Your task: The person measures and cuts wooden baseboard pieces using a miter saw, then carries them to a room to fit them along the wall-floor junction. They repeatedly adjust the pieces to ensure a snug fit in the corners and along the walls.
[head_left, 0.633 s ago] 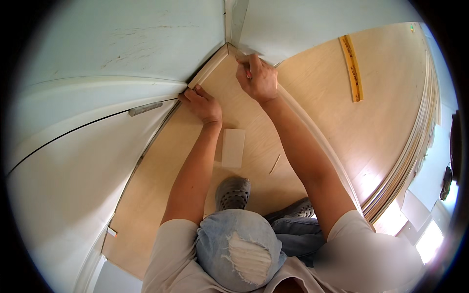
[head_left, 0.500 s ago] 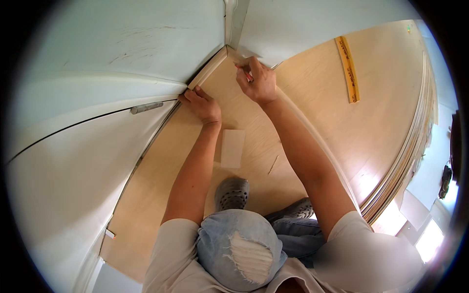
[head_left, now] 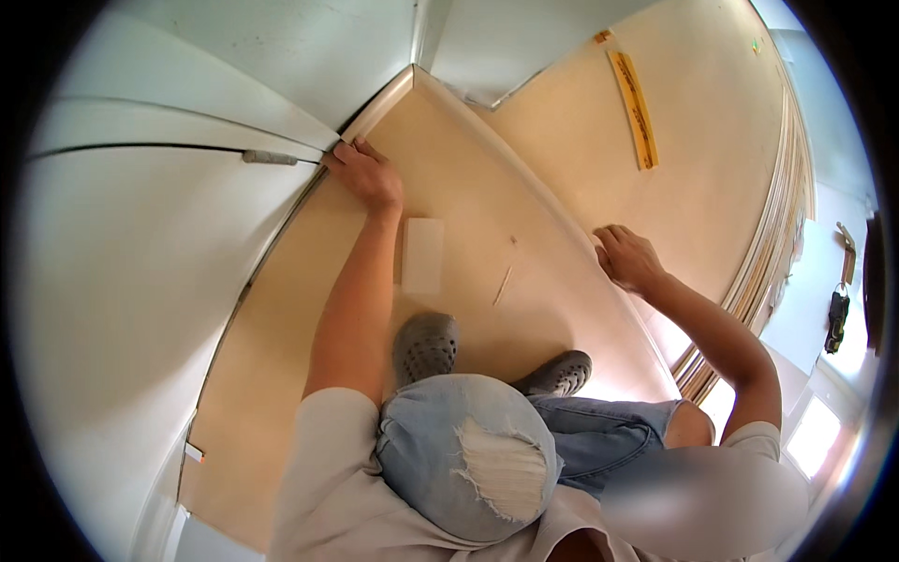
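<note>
A short pale wooden trim (head_left: 379, 105) runs along the foot of the wall at the upper left, with the fingers of my left hand (head_left: 366, 176) closed on its near end. From that corner a long pale strip (head_left: 510, 162) runs down to the right across the board floor. My right hand (head_left: 626, 258) is at this strip's right-hand part, fingers curled on its edge; whether they also hold something small is hidden. A small rectangular board (head_left: 422, 254) lies below my left hand, beside a thin stick (head_left: 502, 285).
White panels (head_left: 169, 300) with a metal hinge (head_left: 269, 157) stand at left. A yellow ruler-like strip (head_left: 633, 110) lies beyond the long strip. Stacked boards (head_left: 768, 244) line the right side, with a dark object (head_left: 836, 318) past them. My shoes (head_left: 424, 349) are on the floor.
My right hand has left the corner and moved right and down along the long strip. My left hand stays at the short trim. The view has shifted.
</note>
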`<state>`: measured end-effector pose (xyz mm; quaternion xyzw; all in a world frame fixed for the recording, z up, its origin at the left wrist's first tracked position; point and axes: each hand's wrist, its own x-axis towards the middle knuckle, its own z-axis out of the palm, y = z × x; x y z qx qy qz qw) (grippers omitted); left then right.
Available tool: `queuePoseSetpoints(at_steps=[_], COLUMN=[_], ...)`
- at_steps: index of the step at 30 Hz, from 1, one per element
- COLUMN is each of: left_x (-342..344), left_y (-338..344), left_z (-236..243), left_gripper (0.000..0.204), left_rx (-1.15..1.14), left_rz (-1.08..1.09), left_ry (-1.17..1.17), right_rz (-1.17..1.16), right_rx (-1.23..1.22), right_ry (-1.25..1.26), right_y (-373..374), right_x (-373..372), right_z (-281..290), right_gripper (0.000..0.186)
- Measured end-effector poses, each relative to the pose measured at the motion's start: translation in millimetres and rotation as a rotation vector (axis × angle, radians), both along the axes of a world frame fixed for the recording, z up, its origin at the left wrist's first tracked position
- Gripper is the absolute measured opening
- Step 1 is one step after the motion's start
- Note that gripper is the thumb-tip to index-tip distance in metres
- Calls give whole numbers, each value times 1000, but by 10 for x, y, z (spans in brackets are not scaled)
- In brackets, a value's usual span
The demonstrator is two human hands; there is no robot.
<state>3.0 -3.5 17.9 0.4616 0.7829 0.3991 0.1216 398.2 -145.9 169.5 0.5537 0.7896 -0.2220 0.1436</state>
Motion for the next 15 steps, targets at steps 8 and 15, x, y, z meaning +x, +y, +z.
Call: queuePoseSetpoints(at_steps=[8, 15], left_x=[-31, -325], left_y=[73, -158], left_z=[-134, -156], left_gripper=[29, 20], left_rx=[155, 196], left_rz=[17, -137], left_ry=[2, 9], right_rz=[-459, -497], right_rx=[-151, -173], right_ry=[-196, -226], right_y=[-1051, -1724], right_x=[423, 852], right_z=[-404, -347], right_gripper=[30, 28])
